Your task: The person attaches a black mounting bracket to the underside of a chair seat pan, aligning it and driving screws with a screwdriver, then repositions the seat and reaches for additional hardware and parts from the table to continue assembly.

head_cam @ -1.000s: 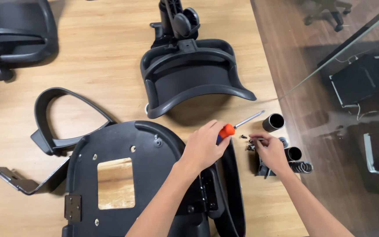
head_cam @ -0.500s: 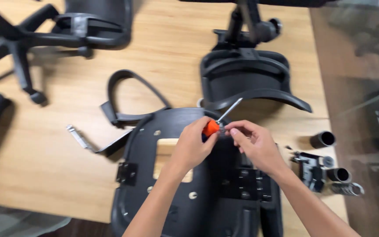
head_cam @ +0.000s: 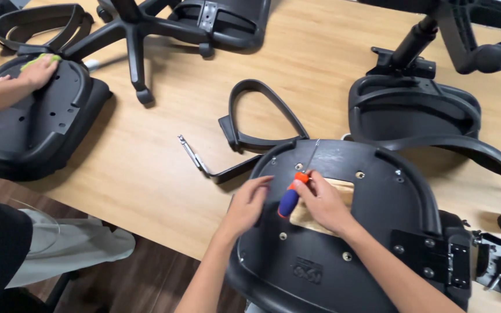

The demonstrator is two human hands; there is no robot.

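A black chair seat base [head_cam: 378,191] lies upside down on the wooden table, with a pale wooden patch [head_cam: 343,188] showing through a square opening. My right hand [head_cam: 323,203] is shut on a screwdriver [head_cam: 289,201] with a blue and orange handle. Its thin shaft points up and away across the seat towards the rim. My left hand [head_cam: 247,206] rests flat on the seat's left edge, its fingers apart beside the handle.
A black armrest loop [head_cam: 250,116] and a metal bracket [head_cam: 192,153] lie left of the seat. A backrest shell [head_cam: 424,116] lies at the right and a star base [head_cam: 134,35] at the top. Another person's hand [head_cam: 36,72] rests on a second seat [head_cam: 36,122].
The screwdriver went from my left hand to my right. Both hands moved onto the seat base by the square opening. The view swung left, bringing the other person's seat into sight.
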